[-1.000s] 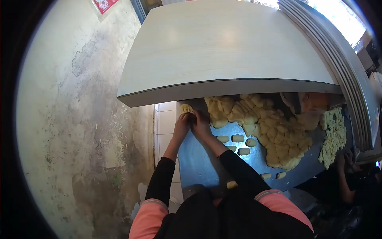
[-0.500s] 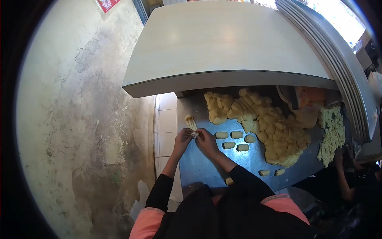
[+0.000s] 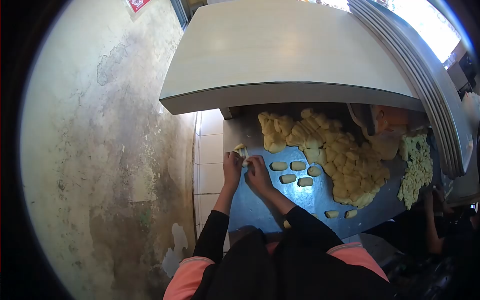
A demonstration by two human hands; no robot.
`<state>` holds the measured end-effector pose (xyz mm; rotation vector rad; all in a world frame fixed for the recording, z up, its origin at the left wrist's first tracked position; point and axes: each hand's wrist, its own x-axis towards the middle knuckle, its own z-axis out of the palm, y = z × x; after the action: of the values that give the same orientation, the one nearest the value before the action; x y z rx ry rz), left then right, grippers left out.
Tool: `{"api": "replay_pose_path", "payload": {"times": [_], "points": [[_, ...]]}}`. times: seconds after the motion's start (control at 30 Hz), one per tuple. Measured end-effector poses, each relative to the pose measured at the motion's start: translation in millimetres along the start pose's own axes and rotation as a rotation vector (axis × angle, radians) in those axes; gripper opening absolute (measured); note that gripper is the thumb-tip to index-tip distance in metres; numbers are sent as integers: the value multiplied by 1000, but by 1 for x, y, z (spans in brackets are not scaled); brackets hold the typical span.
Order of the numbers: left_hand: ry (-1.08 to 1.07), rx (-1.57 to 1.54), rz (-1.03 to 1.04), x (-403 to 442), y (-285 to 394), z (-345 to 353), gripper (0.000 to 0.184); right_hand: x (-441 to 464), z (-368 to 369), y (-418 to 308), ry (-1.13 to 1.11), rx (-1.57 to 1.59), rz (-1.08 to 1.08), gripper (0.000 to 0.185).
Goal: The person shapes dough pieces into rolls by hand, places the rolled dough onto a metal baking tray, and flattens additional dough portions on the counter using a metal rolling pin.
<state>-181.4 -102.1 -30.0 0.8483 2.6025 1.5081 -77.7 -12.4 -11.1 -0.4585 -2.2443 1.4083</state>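
Note:
A thin strip of dough (image 3: 243, 151) lies near the left edge of the metal table. My left hand (image 3: 232, 167) has its fingers closed on the strip's near end from the left. From the right, my right hand (image 3: 257, 171) pinches the same end, which looks partly rolled up between the fingertips. Just right of my hands sit several short dough rolls, among them one roll (image 3: 278, 166) and another (image 3: 305, 181). Beyond them spreads a large pile of dough pieces (image 3: 345, 165).
A wooden shelf (image 3: 290, 50) overhangs the far side of the metal table (image 3: 250, 200). Stacked metal trays (image 3: 425, 95) stand at the right. Smaller dough bits (image 3: 416, 170) lie near another person's hands (image 3: 436, 200). A stained wall (image 3: 110, 150) rises at the left.
The dough strip looks shorter, its near end rolled further toward the far end. My hands have moved slightly away from my body. The rolls and pile have stayed put.

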Motion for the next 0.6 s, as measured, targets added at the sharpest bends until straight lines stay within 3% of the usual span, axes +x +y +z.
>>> {"api": "replay_pose_path", "payload": {"times": [0.03, 0.17, 0.27, 0.3, 0.37, 0.57, 0.6], "points": [[-41, -62, -78, 0, 3, 0, 12, -2, -1, -4, -12, 6, -3, 39], [-117, 57, 54, -7, -5, 1, 12, -2, 0, -3, -50, -86, -17, 31], [-86, -89, 91, -17, 5, -7, 28, 6, 5, 12, 27, -78, -109, 27], [-112, 13, 205, -16, 4, -11, 43, 11, 4, 12, 34, -80, -136, 27], [-84, 43, 274, -18, 8, -10, 37, 16, 1, 11, 8, -60, -108, 26], [-206, -414, -200, -27, -15, -2, 25, 11, -5, 9, -18, 5, 8, 22], [-223, -341, -172, -29, -16, -7, 23, 9, -6, 9, -27, 8, 23, 21]]}}
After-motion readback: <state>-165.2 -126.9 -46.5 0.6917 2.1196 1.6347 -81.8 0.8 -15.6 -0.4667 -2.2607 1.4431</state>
